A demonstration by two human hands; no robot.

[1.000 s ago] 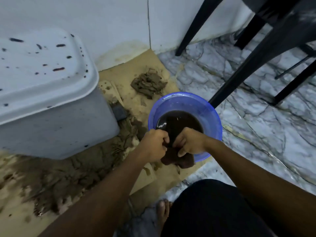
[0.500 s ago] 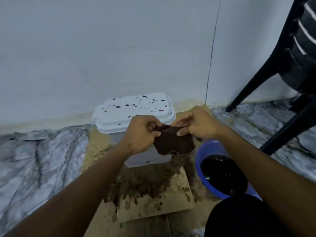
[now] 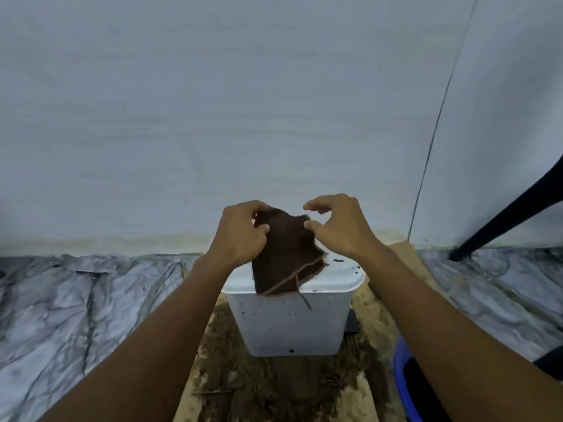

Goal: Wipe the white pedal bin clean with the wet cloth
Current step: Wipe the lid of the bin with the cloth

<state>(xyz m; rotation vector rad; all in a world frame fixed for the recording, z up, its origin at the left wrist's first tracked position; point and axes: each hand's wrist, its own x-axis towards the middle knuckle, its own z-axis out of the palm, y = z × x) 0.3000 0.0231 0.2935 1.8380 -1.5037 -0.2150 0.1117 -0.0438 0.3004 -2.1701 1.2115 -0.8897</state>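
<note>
The white pedal bin (image 3: 292,324) stands on wet brown cardboard against the wall, its lid and front speckled with dark spots. A dark brown wet cloth (image 3: 285,257) hangs above the lid, with a loose thread trailing from its lower edge. My left hand (image 3: 240,236) pinches the cloth's upper left corner. My right hand (image 3: 338,226) is at the cloth's upper right edge, thumb touching it and fingers spread above it. The cloth and my hands hide the middle of the lid.
Muddy cardboard (image 3: 274,388) lies under and in front of the bin. A blue basin (image 3: 405,388) of dark water sits at the lower right, partly behind my right arm. A black chair leg (image 3: 505,217) slants down at the right. Grey marble floor (image 3: 76,303) spreads on both sides.
The cloth came out of the blue basin and rose over the bin. The view lifted toward the wall. My right fingers have spread apart at the cloth's edge.
</note>
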